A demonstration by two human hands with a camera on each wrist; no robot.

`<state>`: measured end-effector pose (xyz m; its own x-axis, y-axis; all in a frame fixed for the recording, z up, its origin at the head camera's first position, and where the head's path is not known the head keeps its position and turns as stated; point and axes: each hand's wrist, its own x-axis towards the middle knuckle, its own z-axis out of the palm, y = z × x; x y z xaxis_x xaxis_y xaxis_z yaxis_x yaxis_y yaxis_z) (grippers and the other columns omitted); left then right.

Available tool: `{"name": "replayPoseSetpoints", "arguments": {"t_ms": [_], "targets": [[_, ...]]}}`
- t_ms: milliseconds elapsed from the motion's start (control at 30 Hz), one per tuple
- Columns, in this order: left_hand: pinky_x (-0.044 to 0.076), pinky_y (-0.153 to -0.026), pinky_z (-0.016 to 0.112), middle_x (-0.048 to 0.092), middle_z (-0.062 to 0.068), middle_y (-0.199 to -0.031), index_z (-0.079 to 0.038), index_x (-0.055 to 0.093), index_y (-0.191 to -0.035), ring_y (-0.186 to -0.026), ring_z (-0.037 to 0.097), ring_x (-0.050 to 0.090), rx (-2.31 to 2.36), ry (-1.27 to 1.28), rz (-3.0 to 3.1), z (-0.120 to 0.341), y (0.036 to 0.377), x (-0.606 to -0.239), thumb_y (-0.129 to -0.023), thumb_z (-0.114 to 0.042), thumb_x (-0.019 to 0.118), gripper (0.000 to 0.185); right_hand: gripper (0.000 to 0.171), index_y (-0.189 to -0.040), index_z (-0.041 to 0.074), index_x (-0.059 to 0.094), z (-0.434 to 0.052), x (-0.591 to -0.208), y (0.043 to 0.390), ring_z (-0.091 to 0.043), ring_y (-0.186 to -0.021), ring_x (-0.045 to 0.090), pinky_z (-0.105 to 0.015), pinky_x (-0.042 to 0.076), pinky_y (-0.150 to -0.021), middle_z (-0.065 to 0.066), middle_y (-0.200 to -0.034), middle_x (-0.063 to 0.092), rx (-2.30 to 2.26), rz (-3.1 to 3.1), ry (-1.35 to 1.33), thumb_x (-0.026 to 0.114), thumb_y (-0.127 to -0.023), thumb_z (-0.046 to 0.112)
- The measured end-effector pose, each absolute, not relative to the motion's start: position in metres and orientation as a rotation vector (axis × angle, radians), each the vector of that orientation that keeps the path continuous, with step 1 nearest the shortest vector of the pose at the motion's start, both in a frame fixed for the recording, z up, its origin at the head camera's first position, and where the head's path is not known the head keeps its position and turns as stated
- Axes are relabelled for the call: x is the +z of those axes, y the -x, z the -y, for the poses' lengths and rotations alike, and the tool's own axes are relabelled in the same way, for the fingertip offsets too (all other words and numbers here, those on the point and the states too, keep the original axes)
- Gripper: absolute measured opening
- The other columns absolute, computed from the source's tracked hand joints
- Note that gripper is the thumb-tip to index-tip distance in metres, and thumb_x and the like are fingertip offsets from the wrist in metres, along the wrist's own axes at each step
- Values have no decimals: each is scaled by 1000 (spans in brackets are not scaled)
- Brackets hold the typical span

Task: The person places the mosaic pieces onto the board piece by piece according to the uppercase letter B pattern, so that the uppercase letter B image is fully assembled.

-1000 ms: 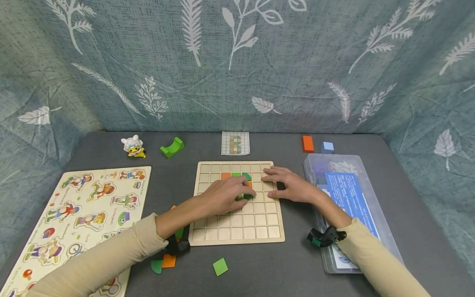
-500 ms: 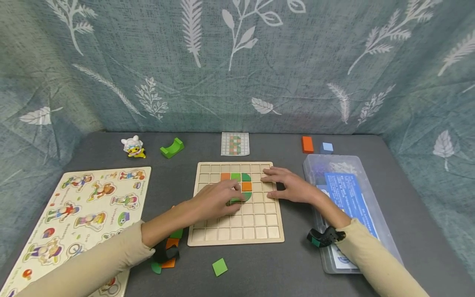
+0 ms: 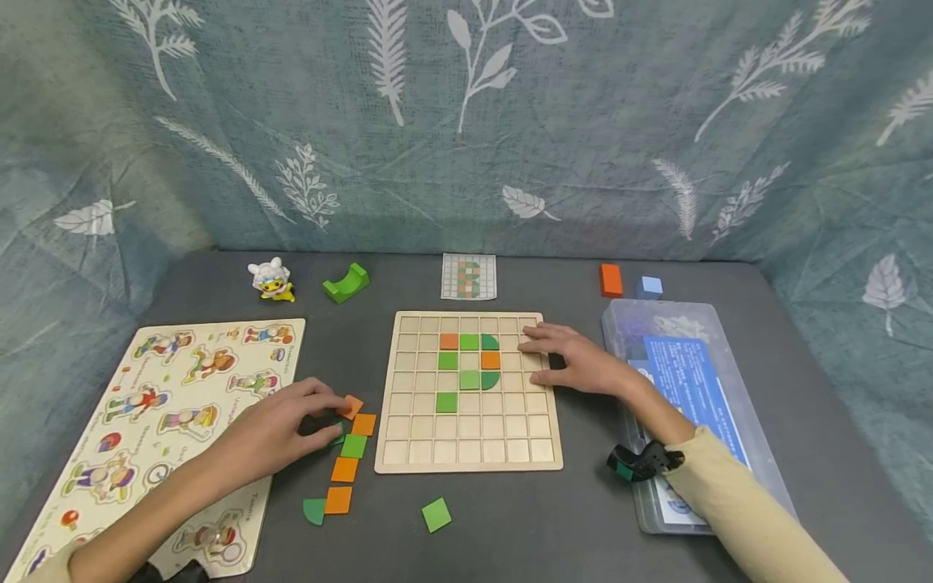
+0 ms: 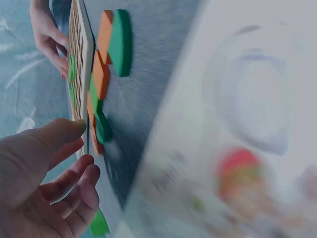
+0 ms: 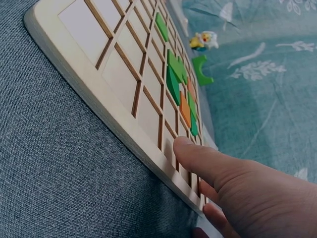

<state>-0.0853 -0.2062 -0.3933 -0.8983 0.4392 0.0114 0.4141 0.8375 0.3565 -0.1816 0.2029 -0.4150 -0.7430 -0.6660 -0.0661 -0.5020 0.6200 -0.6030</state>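
Observation:
A wooden grid board (image 3: 466, 468) lies mid-table with several green and orange tiles in its cells, among them an orange square (image 3: 491, 360) and dark green quarter-round tiles. My left hand (image 3: 280, 425) hovers left of the board, over a column of loose tiles. Its fingertips are close to an orange square tile (image 3: 353, 406) and a dark green quarter-round tile (image 4: 103, 127); in the left wrist view thumb and fingers stand apart with nothing between them. My right hand (image 3: 576, 356) rests on the board's right edge, thumb (image 5: 198, 156) on the grid, fingers loosely spread.
A small pattern card (image 3: 469, 277) lies behind the board. The sports puzzle board (image 3: 168, 405) is at left, a clear plastic box (image 3: 700, 389) at right. One green tile (image 3: 436, 515) lies in front. A figurine (image 3: 271, 280) and blocks (image 3: 611, 280) line the back.
My left hand has left the middle of the grid and moved left and toward me to the loose tiles, uncovering the tiles on the board. The right hand stays on the board's edge.

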Motion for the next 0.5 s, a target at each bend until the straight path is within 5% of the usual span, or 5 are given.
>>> {"name": "replayPoseSetpoints", "arguments": {"t_ms": [500], "targets": [[52, -74, 34, 62, -7, -105, -22, 72, -107, -91, 13, 62, 530, -697, -3018, 217, 77, -400, -82, -20, 77, 26, 52, -136, 4, 55, -202, -414, 182, -42, -145, 25, -60, 24, -114, -20, -153, 37, -823, -2550, 942, 69, -89, 21]]}}
